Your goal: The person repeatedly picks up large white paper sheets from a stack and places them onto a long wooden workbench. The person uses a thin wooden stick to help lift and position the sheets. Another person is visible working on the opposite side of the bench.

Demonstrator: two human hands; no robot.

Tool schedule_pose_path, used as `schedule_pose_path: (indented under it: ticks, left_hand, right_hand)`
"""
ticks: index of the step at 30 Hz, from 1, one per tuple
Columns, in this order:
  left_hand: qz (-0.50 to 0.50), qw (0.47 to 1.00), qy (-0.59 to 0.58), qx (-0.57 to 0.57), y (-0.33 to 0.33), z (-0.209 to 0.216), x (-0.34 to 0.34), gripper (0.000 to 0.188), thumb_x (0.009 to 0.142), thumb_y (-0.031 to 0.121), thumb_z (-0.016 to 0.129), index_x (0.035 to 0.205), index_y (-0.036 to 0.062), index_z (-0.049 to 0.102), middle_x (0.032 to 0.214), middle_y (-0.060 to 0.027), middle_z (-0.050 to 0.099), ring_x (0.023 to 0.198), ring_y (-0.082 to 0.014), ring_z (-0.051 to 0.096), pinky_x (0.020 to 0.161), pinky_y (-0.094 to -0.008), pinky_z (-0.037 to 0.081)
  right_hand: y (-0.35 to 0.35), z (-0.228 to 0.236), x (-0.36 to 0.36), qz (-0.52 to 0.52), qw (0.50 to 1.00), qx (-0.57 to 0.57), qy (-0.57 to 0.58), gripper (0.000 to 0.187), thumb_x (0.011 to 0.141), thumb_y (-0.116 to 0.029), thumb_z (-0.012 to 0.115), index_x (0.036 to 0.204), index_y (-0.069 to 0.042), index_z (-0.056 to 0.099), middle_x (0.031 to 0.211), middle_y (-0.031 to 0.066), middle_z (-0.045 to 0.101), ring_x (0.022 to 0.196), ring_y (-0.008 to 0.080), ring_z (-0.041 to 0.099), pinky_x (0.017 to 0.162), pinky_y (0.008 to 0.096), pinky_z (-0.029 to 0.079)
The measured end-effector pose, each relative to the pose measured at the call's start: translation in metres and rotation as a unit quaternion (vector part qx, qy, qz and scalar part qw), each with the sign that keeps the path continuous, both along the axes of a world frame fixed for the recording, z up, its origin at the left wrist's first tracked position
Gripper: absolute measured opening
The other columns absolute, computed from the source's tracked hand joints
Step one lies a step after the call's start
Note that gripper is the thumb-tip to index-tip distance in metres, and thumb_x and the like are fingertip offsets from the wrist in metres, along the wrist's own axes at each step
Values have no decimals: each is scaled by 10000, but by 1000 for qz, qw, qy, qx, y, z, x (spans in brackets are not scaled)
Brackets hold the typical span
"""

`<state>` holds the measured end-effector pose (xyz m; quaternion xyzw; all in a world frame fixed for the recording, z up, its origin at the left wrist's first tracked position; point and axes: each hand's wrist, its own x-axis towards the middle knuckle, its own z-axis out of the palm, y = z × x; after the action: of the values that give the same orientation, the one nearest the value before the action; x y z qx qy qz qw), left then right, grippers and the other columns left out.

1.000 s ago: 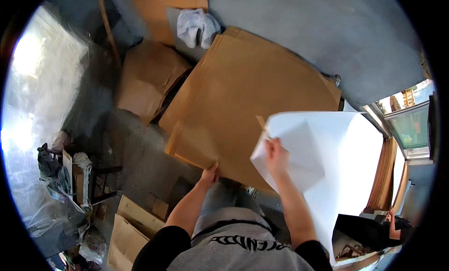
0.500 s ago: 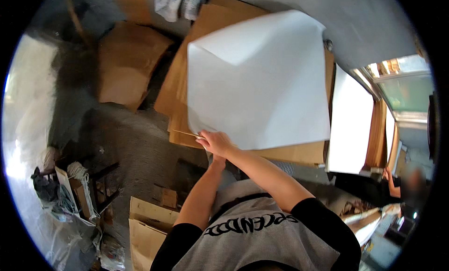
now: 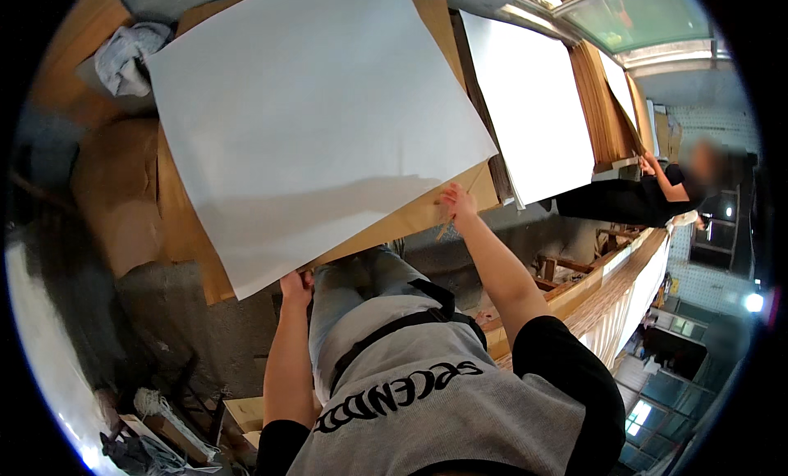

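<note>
A large white sheet (image 3: 320, 107) lies at a slant over a stack of brown cardboard (image 3: 435, 213). My left hand (image 3: 297, 287) is closed at the sheet's near edge, close to its lower left corner; its fingers are partly hidden. Past the sheet's right near edge, my right hand (image 3: 458, 203) is over the bare strip of cardboard. Its fingers are bent round a thin tan stick (image 3: 444, 229), whose ends show on both sides of the hand.
Right of the stack stands another pile topped with white sheets (image 3: 533, 107), then brown sheets (image 3: 603, 107). A person (image 3: 665, 185) in black works there. A white cloth (image 3: 131, 57) lies far left, above brown board (image 3: 115, 197). Long stacked boards (image 3: 607, 287) lie at right.
My hands, together at the sheet's near left corner before, are now apart: the right has moved right along the edge. The view has turned right, and the sheet's raised fold now lies flat.
</note>
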<state>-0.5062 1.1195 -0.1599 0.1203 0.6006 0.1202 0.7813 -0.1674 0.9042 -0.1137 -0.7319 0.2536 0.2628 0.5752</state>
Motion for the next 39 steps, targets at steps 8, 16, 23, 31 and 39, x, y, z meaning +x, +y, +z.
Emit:
schedule_pose_path:
  ticks: [8, 16, 23, 31, 39]
  left_hand:
    - [31, 999, 27, 12, 0, 3, -5, 243, 910, 295, 372, 802, 78, 394, 572, -23, 287, 419, -137, 230, 399, -289, 211]
    - [52, 998, -13, -44, -4, 4, -17, 187, 881, 235, 473, 786, 98, 389, 599, 4, 280, 451, -108, 258, 404, -243, 230]
    - [-60, 989, -136, -18, -3, 32, -53, 155, 788, 144, 610, 858, 103, 478, 676, 7, 434, 543, -97, 411, 459, -260, 327]
    - [93, 994, -1, -50, 26, 14, -62, 373, 762, 404, 620, 901, 111, 436, 662, -11, 404, 501, -129, 418, 443, -276, 348]
    - [197, 979, -32, -53, 43, 4, -65, 364, 763, 405, 618, 854, 114, 421, 624, 11, 376, 479, -101, 337, 421, -242, 286]
  right_hand:
    - [-5, -23, 54, -179, 977, 83, 78, 202, 757, -199, 645, 718, -63, 501, 577, 13, 494, 426, 128, 421, 351, 269, 223]
    - [1, -10, 70, -3, 997, 66, 26, 101, 783, -95, 601, 820, -37, 527, 660, 49, 526, 542, 153, 514, 470, 259, 444]
    - [-56, 6, 45, 77, 996, -6, 45, 143, 854, -197, 521, 887, -59, 505, 741, 20, 586, 591, 59, 572, 318, 176, 227]
    - [-121, -16, 33, 84, 992, 78, 52, 153, 845, -226, 543, 838, -91, 471, 698, 5, 566, 533, 48, 509, 320, 170, 228]
    - [-100, 5, 1, 57, 998, 22, 31, 168, 842, -265, 543, 820, -105, 497, 705, -7, 583, 522, 30, 516, 307, 149, 214]
